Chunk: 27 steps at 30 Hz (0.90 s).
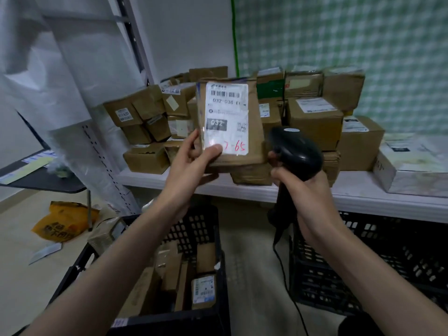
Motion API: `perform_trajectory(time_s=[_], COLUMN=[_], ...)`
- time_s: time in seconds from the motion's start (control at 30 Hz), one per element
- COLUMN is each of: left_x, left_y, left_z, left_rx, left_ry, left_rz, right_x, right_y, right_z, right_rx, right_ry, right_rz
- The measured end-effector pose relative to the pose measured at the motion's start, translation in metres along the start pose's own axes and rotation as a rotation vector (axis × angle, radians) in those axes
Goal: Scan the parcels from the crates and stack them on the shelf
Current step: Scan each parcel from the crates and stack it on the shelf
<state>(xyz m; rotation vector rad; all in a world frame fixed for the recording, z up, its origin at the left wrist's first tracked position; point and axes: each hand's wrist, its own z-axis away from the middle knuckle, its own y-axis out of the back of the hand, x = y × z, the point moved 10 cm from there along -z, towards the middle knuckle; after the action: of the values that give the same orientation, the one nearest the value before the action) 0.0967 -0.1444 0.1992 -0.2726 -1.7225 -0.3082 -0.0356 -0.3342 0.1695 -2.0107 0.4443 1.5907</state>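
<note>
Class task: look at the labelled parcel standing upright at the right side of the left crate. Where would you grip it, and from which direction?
Grip the upright parcel by its top edge, reaching down from above. It stands on end against the left crate wall with other parcels packed beside it, so only the top looks free. Pinch front and back faces; the left hand would suit once free, I think.

two crates (208,229), one scanner (297,151), one raised parcel (229,122), two hands (191,161).
</note>
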Motion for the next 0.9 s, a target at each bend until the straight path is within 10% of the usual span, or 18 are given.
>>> perform_trajectory(time_s=[0.63, 0.9], left_x=[0.053, 0.09], left_y=[-0.09, -0.08], left_z=[-0.19, -0.216], left_rx=[0.053, 0.233], left_ry=[0.277, -0.124], left_rz=[-0.212, -1.039], right_x=[-0.001, 0.005], right_y=[0.064, 0.058], right_z=[-0.031, -0.032], right_rx=[0.173, 0.126], right_ry=[-0.106, -0.124], right_rz=[-0.206, -0.098])
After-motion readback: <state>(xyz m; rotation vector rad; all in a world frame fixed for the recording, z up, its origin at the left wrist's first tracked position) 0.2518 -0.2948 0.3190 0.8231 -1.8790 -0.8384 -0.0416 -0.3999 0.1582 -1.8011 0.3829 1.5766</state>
